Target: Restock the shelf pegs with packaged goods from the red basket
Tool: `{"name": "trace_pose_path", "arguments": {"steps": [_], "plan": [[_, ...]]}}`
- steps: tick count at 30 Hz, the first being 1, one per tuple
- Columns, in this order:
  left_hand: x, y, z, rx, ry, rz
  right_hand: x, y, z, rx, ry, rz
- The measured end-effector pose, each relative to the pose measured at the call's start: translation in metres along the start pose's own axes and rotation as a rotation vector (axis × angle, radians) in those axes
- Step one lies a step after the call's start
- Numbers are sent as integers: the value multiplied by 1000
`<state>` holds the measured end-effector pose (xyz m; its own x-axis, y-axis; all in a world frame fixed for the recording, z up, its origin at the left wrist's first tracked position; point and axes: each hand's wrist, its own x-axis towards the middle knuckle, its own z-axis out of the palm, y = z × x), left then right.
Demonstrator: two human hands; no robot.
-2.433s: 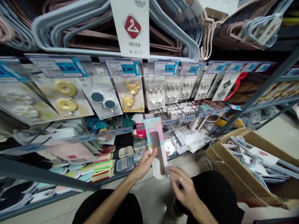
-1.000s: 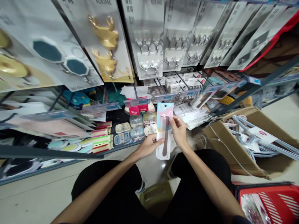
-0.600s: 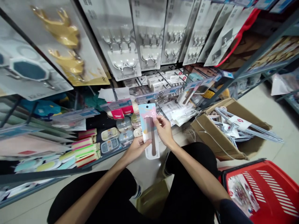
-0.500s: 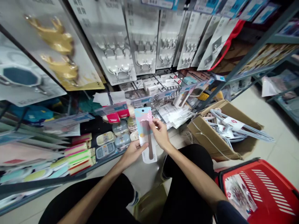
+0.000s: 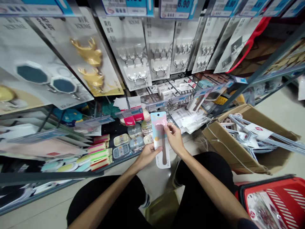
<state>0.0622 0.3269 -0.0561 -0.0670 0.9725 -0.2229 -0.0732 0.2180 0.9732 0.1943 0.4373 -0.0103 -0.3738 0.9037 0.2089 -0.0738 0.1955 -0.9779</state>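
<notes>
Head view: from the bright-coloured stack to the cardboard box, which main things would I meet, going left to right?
Bright-coloured stack, blue slotted container, left hand, packaged brown comb, right hand, cardboard box.

You wear black trousers (image 5: 124,206) at six o'clock, a dark sleeve (image 5: 246,224) towards five. Your right hand (image 5: 174,138) bears a thin ring (image 5: 172,125).

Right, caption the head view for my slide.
Left hand and right hand hold a slim, rectangular pink, blue and white card package before hanging pale cards of white hooks.
</notes>
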Motion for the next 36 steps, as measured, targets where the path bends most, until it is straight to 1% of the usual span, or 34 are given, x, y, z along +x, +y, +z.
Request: {"name": "trace_pose_path", "arguments": {"steps": [4,8,11,14,16,19,21,23,25,27,30,33,34,36], "plan": [[0,0,-2,-7,13,-9,1,0,2,4,-4,7],[-2,7,-4,-1,12,-26,3,1,7,4,22,26],[-7,10,-7,25,54,-89,2,4,12,13,9,39],[-7,5,-15,50,104,-163,3,5,17,-1,-10,31],[-4,-3,-21,62,140,-187,5,5,17,-48,-14,32],[4,-16,-25,70,212,-227,4,4,14,-166,-71,31],[8,-21,-23,72,248,-249,1,4,9,-276,-109,7],[13,-22,-17,68,256,-256,-1,4,3,-379,-135,-30],[19,-20,-8,73,238,-252,-2,4,-6,-424,-134,-45],[26,-17,2,91,201,-246,0,4,-16,-392,-90,-22],[34,-14,16,113,138,-222,6,1,-33,-220,29,1],[33,-11,26,164,84,-198,9,-3,-49,-7,135,2],[32,-9,29,177,48,-193,10,-3,-53,45,166,11],[28,-3,33,179,-63,-194,14,-1,-59,118,205,27]]}}
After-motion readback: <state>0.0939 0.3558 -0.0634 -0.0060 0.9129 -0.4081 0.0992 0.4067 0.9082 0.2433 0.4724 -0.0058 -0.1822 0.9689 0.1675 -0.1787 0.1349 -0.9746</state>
